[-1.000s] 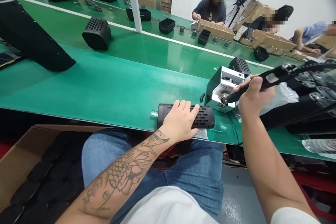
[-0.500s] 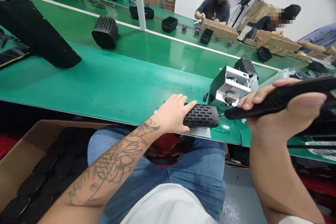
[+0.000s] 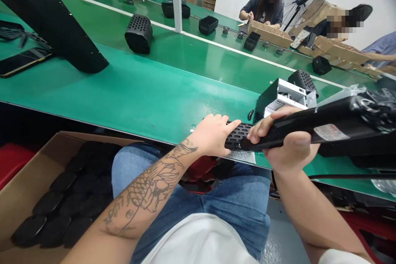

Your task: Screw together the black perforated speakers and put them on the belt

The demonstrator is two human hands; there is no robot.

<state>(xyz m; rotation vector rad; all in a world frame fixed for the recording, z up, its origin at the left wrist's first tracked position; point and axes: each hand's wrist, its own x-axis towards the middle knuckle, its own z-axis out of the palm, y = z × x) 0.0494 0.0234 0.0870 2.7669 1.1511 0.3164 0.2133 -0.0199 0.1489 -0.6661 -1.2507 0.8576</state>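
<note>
A black speaker housing with a slotted grille (image 3: 240,132) lies near the front edge of the green table. My left hand (image 3: 214,135) lies across its left part and grips it, fingers over the far side and thumb on the near side. My right hand (image 3: 286,142) is wrapped around a black electric screwdriver (image 3: 309,126) with a white label, held almost level. The screwdriver's tip end is over the right part of the housing; the bit itself is hidden from me. Just beyond stands a silver-and-black boxy device (image 3: 283,97), with a small black piece (image 3: 251,114) beside it.
Further black housings stand on the belt (image 3: 138,34) and behind the device (image 3: 303,81). A tall black panel (image 3: 62,29) leans at the left near a phone (image 3: 24,61). Below left, a carton (image 3: 34,169) holds several dark parts. Co-workers sit across the line (image 3: 262,6).
My right hand has moved left with the screwdriver, bringing its front end over the housing. My left hand keeps its hold. The whole view has shifted slightly.
</note>
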